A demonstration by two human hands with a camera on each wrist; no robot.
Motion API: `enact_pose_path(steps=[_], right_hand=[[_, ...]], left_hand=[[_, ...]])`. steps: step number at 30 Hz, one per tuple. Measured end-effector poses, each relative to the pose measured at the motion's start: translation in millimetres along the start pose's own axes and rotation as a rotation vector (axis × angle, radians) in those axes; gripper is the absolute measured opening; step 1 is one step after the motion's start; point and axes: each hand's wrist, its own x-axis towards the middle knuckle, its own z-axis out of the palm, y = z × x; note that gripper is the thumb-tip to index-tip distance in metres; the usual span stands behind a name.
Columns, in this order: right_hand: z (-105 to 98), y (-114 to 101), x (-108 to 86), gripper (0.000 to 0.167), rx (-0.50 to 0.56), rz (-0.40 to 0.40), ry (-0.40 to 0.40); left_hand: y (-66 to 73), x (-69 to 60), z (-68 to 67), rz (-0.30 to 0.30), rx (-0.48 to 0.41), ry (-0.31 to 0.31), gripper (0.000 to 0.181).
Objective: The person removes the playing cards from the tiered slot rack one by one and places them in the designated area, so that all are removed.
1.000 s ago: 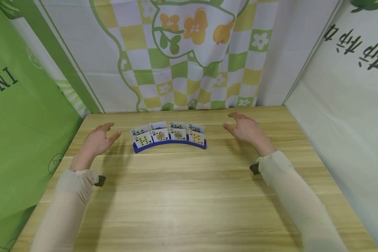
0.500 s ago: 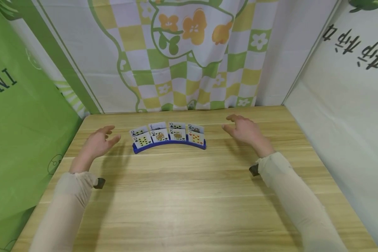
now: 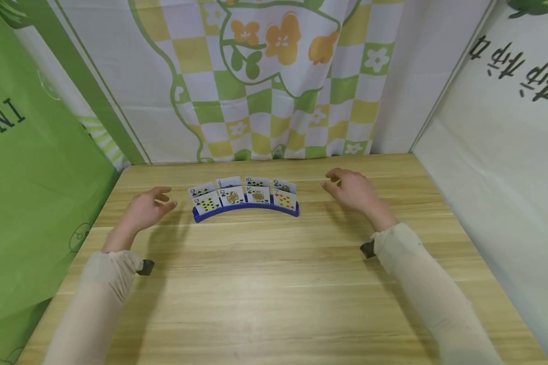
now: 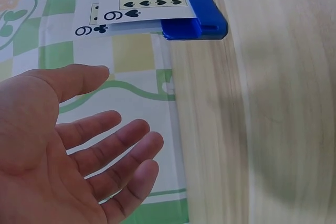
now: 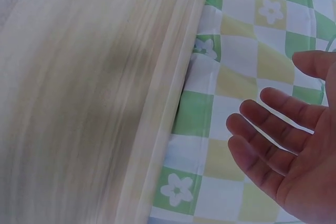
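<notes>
A blue rack (image 3: 246,206) holding two rows of playing cards (image 3: 258,195) stands toward the far side of the wooden table (image 3: 265,284). The left hand (image 3: 143,210) is near its left end, the right hand (image 3: 353,190) near its right, both with fingers loosely bent and apart.

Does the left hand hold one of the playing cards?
No, the left hand has nothing in it and is apart from the playing cards, which stand in the blue holder.

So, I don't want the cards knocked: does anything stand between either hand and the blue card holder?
Nothing visible does. In the head view, the left hand and right hand flank the blue card holder, and only wooden tabletop shows in each gap.
</notes>
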Motion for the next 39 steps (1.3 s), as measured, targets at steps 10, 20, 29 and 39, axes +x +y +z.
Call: enact_pose_path(steps=[10,20,29,39], right_hand=[[9.8,1.4,-1.5,0.041,0.026,-0.044,0.022],[18.6,-3.0,-6.1,0.033,0.079,-0.048,0.047],[26.3,-11.4,-10.9,0.025,0.151,-0.051,0.059],[32.1,-21.0,-13.0,0.022,0.243,-0.054,0.04]], left_hand=[[-3.9,-0.4,8.2,-0.002,-0.066,-0.027,0.063],[-5.0,0.8,14.9,-0.007,-0.104,-0.027,0.059],[-1.9,-0.7,20.3,-0.007,-0.129,-0.019,0.052],[-5.9,0.4,29.5,0.005,-0.172,-0.032,0.047]])
